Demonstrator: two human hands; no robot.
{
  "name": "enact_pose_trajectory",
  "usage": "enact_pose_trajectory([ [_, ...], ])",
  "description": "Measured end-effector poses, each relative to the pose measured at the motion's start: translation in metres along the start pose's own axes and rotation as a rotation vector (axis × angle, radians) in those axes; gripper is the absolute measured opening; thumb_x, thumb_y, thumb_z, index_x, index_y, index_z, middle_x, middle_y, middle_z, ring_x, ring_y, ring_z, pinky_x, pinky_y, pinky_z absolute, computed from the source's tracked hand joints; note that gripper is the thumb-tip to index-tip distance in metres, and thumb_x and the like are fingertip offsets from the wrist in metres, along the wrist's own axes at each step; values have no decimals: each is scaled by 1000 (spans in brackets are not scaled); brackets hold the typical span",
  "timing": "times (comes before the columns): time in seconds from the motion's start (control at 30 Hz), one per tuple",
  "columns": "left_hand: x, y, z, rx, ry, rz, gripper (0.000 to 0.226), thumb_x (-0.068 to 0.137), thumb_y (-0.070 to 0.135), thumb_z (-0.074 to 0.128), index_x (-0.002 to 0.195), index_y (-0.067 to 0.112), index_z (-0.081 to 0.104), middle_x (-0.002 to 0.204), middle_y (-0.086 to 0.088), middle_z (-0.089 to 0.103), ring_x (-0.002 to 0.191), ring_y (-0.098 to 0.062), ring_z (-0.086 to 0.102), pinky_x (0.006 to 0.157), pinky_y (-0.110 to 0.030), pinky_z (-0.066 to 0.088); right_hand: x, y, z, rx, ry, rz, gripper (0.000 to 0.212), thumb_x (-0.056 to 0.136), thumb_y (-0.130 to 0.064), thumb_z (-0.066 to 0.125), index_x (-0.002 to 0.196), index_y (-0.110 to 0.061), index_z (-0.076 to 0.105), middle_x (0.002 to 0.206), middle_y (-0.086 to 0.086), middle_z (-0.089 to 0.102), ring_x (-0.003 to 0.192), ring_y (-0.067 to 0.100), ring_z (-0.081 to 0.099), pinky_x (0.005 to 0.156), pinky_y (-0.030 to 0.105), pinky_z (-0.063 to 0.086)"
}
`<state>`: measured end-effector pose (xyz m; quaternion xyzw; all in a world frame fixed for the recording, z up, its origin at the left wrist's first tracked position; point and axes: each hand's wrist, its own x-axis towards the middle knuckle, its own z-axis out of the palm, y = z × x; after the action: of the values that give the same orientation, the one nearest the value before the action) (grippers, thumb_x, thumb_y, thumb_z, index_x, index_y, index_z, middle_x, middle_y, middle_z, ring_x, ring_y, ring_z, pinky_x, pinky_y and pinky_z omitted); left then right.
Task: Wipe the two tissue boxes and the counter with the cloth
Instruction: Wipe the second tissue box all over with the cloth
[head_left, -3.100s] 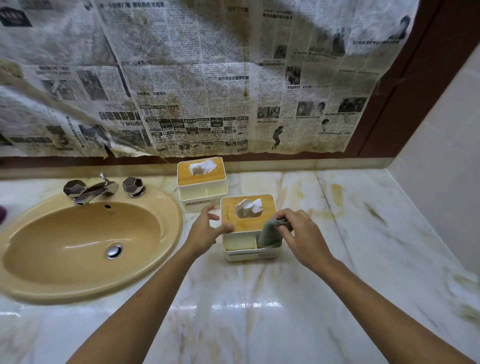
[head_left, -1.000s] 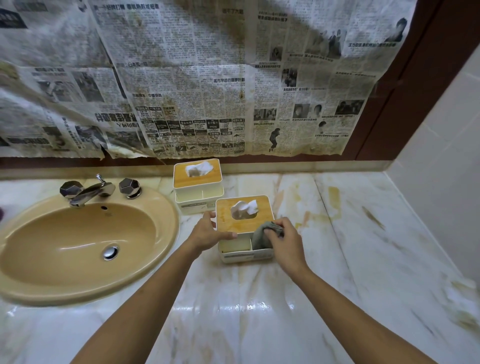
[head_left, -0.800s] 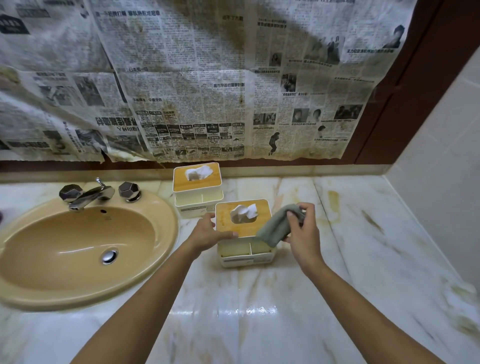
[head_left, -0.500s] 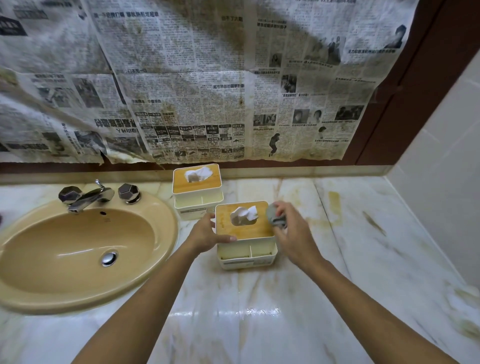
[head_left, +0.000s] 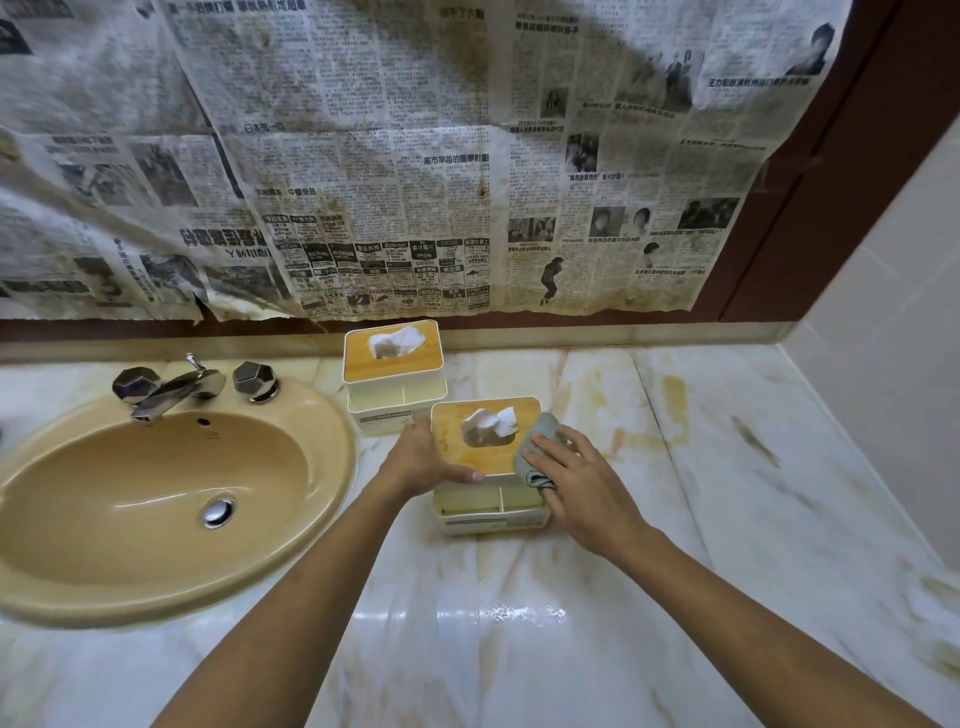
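Two white tissue boxes with wooden lids stand on the marble counter (head_left: 519, 649). The near tissue box (head_left: 470, 460) sits in the middle, the far tissue box (head_left: 389, 371) behind it by the wall. My left hand (head_left: 423, 460) grips the near box's left side, thumb along the lid's front edge. My right hand (head_left: 576, 480) presses a grey-green cloth (head_left: 535, 444) flat against the lid's right edge with straight fingers. Part of the cloth is hidden under that hand.
A tan oval sink (head_left: 156, 493) with a chrome tap (head_left: 176, 387) fills the left of the counter. Old newspaper (head_left: 415, 156) covers the wall behind. A pale tiled wall (head_left: 893, 338) closes the right side. Yellowish stains mark the counter at right.
My right hand lifted the cloth out of the near box's front compartment, carried it to the lid's right side and now presses it flat there. My left hand kept holding the box.
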<state>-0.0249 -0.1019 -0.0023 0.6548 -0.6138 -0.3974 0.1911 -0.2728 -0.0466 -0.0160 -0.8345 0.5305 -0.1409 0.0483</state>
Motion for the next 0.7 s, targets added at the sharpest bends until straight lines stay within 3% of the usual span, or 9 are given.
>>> enact_pose_trajectory([
  [0.1,-7,12,-4,-14,-23,-5,96,37,41,99,122,21,58,113,3,65,104,-18,61,90,-39,55,17,8,-8,-16,-55,21,49,85,-18,66,133,-19,60,141,0,56,131,34,46,105,45,44],
  [0.23,-4,11,-4,-25,-25,-35,116,21,57,93,125,25,54,115,5,65,106,-18,62,90,-42,55,50,20,-18,-30,-155,82,49,97,-24,49,146,-28,43,156,-10,35,144,30,26,113,41,27],
  [0.3,-6,12,-5,-32,-22,-29,110,26,50,96,125,24,54,115,5,65,105,-18,62,91,-42,55,61,20,-20,-42,-191,97,49,99,-26,46,148,-30,39,157,-13,31,146,28,22,114,39,24],
  [0.4,-6,13,-5,-43,-18,-16,98,37,36,100,124,24,56,115,4,66,106,-19,61,92,-41,54,52,13,-20,-43,-174,81,46,97,-27,48,143,-27,48,152,-11,41,143,26,28,113,39,25],
  [0.53,-3,10,-3,-69,-24,0,91,38,31,100,119,25,58,112,4,67,106,-19,63,92,-39,54,8,6,-15,-23,-57,-70,43,80,-23,58,122,-21,68,131,-6,63,124,29,51,100,43,45],
  [0.6,-2,10,-3,-73,-25,7,87,41,27,100,116,26,58,110,4,68,104,-18,63,91,-37,54,1,9,-14,-19,-57,-67,44,81,-24,57,124,-24,66,133,-9,62,127,26,46,103,43,41],
  [0.7,-1,10,-3,-68,-28,13,87,43,26,100,118,26,58,109,4,68,102,-18,62,90,-35,53,27,16,-18,-26,-109,9,43,93,-26,51,135,-30,57,145,-11,50,141,28,30,116,46,22],
])
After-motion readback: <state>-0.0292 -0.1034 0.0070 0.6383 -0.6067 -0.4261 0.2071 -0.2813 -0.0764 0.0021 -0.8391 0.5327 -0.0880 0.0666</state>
